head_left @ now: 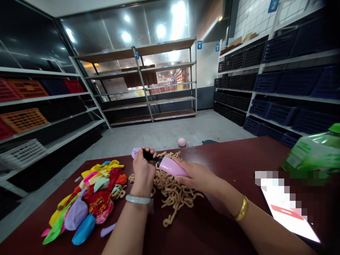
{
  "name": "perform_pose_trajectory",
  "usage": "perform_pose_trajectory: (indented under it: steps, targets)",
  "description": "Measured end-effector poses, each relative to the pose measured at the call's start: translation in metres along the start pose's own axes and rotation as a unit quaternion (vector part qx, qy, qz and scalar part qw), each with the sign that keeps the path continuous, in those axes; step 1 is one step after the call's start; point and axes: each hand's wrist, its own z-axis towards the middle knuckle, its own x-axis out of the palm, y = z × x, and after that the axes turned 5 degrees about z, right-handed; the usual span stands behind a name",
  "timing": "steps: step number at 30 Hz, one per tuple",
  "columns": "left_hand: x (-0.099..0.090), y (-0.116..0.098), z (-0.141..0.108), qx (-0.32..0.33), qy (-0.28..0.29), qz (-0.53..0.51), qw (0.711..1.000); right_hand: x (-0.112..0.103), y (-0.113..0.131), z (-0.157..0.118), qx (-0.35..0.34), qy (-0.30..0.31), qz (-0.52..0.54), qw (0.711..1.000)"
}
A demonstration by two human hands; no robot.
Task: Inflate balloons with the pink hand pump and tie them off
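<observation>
A pink and black balloon hand pump (170,166) is held between my two hands above the table. My right hand (187,169) is wrapped round its smooth pink barrel. The fingers of my left hand (143,168) are closed round the black part at the other end. Past my left thumb pokes a lilac end (135,152); I cannot tell whether it is a balloon or part of the pump. Under both hands lies a loose heap of tan, twisted strands (177,194). To the left is a pile of limp, colourful balloons (99,196), with one lilac balloon (107,230) lying apart.
On the dark red table (220,159), a lit phone (289,212) and a green-capped bottle (313,152) are at the right. A pink round balloon (182,142) shows beyond the far edge. Shelves with crates (25,118) line the sides; a rack (148,85) stands behind.
</observation>
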Motion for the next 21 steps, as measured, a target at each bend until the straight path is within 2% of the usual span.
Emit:
perform_pose_trajectory:
  steps: [5, 9, 15, 21]
  targets:
    - [-0.024, -0.028, 0.022, 0.065, -0.057, 0.005, 0.996, -0.009, 0.004, -0.003, -0.038, 0.038, 0.011, 0.998]
    - [-0.03, -0.037, 0.028, 0.096, -0.082, -0.001, 0.992, -0.021, -0.004, -0.004, -0.028, 0.058, 0.035, 0.997]
    - [-0.022, -0.014, 0.023, 0.077, -0.025, -0.017, 0.997, -0.028, -0.027, -0.001, 0.005, 0.063, 0.067, 0.996]
    - [-0.003, 0.018, -0.003, 0.011, -0.018, 0.008, 1.0, -0.022, -0.019, -0.001, 0.006, 0.034, 0.068, 0.997]
